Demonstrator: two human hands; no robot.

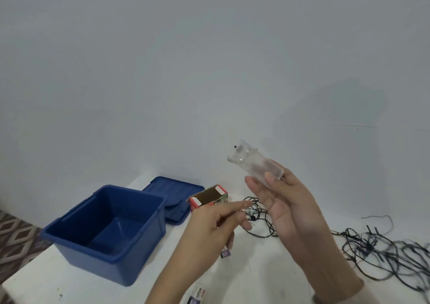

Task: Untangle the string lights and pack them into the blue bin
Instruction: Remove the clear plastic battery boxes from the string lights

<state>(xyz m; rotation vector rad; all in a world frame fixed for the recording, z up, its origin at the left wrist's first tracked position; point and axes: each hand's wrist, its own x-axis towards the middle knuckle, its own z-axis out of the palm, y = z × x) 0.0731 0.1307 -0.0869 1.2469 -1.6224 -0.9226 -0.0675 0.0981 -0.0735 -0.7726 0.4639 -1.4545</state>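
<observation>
My right hand (282, 208) is raised above the table and grips a clear plastic battery case (253, 161), which sticks up and to the left from my fingers. My left hand (216, 224) hovers just left of it, index finger pointing right, with something small pinched under the fingers; what it is I cannot tell. Dark string lights (384, 250) lie tangled on the white table at the right, and a smaller loop (260, 220) lies behind my hands. The open blue bin (69, 227) stands at the left with nothing inside.
The blue lid (172, 192) leans behind the bin. A small open red cardboard box (208, 198) stands beside it. Small printed cards (197, 294) lie near the table's front. The white table (267, 280) ends at the left above a patterned floor (16, 234).
</observation>
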